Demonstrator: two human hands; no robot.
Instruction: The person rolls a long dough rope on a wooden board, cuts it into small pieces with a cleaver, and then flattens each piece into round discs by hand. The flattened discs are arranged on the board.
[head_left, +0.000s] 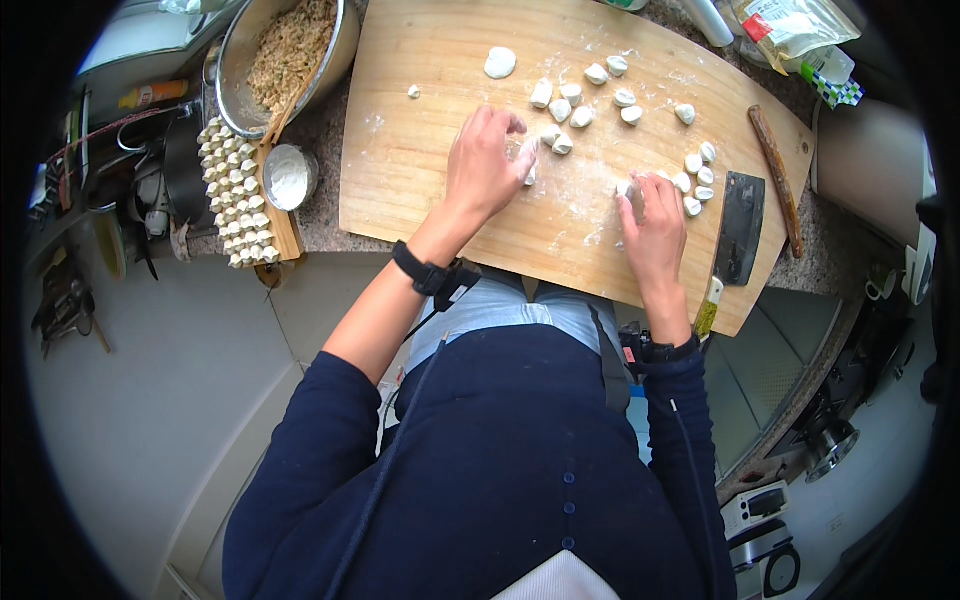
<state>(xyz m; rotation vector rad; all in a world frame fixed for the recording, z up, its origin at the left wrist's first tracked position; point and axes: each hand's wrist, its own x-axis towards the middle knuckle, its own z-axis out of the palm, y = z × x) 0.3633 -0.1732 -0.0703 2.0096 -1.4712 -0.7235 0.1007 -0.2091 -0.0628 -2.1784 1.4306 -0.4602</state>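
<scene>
Floured dough pieces lie scattered over a wooden board (420, 150). My left hand (487, 161) is over the board's middle, thumb and fingers apart, with a dough piece (530, 175) beside its thumb; whether it grips that piece is unclear. My right hand (656, 217) has a small dough piece (624, 187) between or just by its thumb and forefinger. Right of it sits a cluster of dough pieces (693, 163). More cut pieces (581, 116) lie beyond my hands, near a flattened dough round (500, 63). A tiny dough bit (414, 91) is at the left.
A black-bladed cleaver (739, 225) and a wooden rolling pin (776, 180) lie at the board's right. Left of the board stand a metal bowl of filling (349, 34), a bowl of flour (289, 178) and a small board (285, 232) with rows of shaped dumplings. Packages (802, 30) lie at the upper right.
</scene>
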